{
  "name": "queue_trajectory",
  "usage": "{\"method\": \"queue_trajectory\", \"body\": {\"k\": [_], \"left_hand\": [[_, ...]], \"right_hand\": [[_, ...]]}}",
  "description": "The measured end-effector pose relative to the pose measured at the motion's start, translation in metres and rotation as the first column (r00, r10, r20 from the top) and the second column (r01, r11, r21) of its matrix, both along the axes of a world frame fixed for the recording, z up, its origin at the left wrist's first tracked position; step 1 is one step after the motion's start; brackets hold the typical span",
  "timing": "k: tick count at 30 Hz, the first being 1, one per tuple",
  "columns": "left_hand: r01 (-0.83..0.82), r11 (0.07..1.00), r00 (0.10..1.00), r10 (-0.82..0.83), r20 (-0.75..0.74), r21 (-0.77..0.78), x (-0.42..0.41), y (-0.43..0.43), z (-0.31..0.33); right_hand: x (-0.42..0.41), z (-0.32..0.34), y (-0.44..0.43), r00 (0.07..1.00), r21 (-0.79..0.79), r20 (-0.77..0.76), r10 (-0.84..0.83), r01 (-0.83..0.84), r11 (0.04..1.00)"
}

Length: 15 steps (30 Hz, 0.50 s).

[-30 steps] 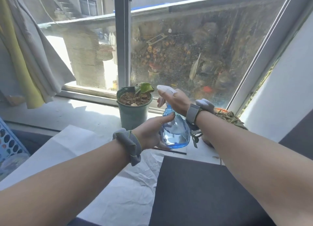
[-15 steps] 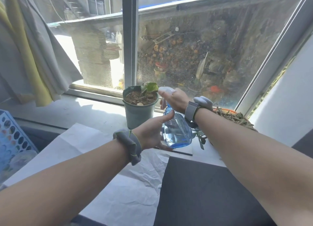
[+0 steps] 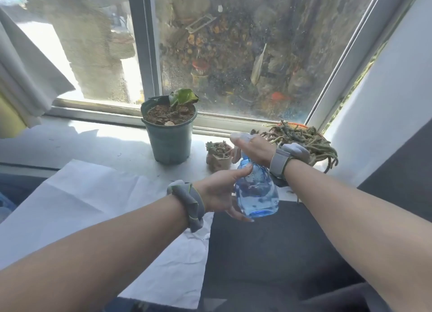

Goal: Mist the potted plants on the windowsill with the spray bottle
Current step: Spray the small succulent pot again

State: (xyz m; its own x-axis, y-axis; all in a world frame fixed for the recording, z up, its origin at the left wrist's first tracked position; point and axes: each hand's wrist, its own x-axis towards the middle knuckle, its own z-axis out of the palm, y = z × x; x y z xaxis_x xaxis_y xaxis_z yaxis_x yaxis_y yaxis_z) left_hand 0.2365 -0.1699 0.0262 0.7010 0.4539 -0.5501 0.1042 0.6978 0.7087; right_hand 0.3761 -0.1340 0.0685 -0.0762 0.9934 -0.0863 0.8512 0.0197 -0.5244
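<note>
Windowsill (image 3: 70, 139), sunlit: green pot (image 3: 170, 143) near the back frame, well apart from the curtain (image 3: 28, 78) at left; small pot (image 3: 218, 158) and trailing plant (image 3: 304, 139) crowd the right corner. Spray bottle (image 3: 257, 195) held over the sill's front edge, left hand (image 3: 222, 192) fingers wrapped round its body, right hand (image 3: 253, 148) fingers curled over the head.

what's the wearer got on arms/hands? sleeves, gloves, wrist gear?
No sleeves and no gloves: both forearms are bare down to the frame edge. Behind the left hand sits a bunched grey fabric wristband with light green edging. Behind the right hand is a flat grey wrist strap carrying a pale grey rounded module. No cables, rings or markings show.
</note>
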Motion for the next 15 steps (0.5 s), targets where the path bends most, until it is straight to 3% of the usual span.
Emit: {"method": "queue_trajectory", "body": {"k": [5,15], "left_hand": [[0.046,0.998,0.999,-0.045,0.021,-0.05,0.008,-0.003,-0.007],[0.056,0.997,0.998,-0.056,0.01,-0.044,-0.01,0.008,-0.009]], "right_hand": [[0.009,-0.011,-0.002,0.999,-0.069,-0.008,-0.043,0.043,0.997],[-0.007,-0.02,0.014,0.986,-0.005,0.119,-0.12,0.121,0.993]]}}
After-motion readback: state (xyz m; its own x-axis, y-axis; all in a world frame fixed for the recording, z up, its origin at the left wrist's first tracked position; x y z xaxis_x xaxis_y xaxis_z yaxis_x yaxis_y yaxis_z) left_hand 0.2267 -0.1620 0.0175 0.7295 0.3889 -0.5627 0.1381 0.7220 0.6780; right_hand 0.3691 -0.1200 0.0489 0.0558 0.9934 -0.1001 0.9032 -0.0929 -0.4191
